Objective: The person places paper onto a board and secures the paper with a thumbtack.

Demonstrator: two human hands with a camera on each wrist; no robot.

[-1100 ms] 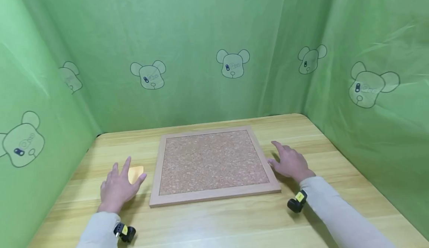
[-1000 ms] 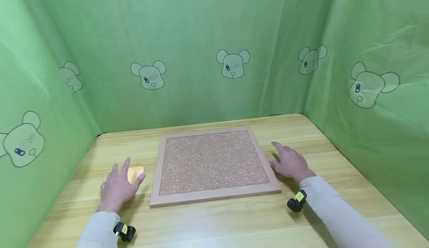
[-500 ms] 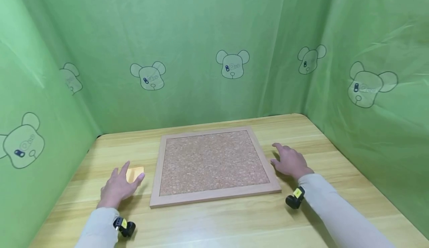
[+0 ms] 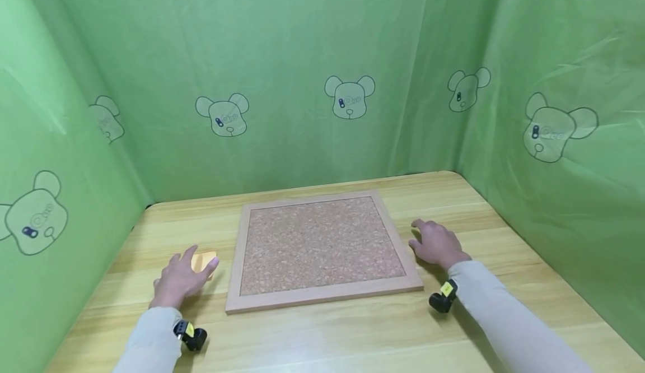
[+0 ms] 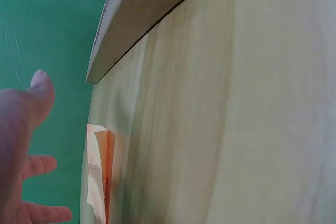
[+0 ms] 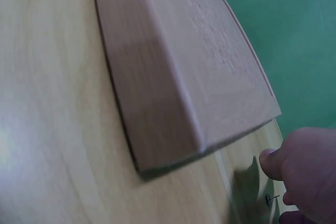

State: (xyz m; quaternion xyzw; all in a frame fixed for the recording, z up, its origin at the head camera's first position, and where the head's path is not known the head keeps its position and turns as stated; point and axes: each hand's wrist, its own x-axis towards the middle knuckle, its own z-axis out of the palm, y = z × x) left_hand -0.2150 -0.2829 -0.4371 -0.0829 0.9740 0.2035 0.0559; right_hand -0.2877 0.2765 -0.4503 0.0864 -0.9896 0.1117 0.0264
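A cork board in a pale wooden frame lies flat on the table in the head view. My left hand is left of it, fingers spread and slightly bent, over a small yellow-orange square of paper. In the left wrist view this paper looks folded, with edges lifting, and the thumb and fingers are apart from it. My right hand is beside the board's right edge, fingers loosely bent, gripping nothing visible. Near its fingertips the right wrist view shows a tiny dark object with a thin pin-like line.
The light wooden table has rounded back corners. Green curtains with bear-head prints stand at the back and both sides. A small black camera is strapped to the left wrist, and another camera to the right.
My left hand's fingers have lowered and bent a little over the paper. The right hand has shifted very slightly away from the frame. Board and paper stay where they were.
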